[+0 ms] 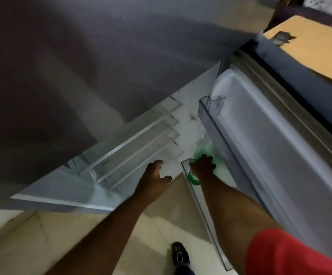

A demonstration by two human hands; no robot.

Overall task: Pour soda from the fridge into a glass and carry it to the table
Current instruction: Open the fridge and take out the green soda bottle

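Note:
The fridge stands open below me, its door (264,155) swung out to the right. A green soda bottle (194,178) sits in the lower clear door bin (200,211). My right hand (202,165) is wrapped around the top of the bottle, hiding its neck and cap. My left hand (155,179) hangs with fingers apart near the lower front edge of the fridge cabinet, holding nothing. No glass is in view.
Several bare glass shelves (133,143) fill the fridge interior. An upper clear door bin (210,110) is above the bottle. A cardboard box (315,48) lies at the upper right. Beige floor tiles (141,245) and my shoe (180,255) are below.

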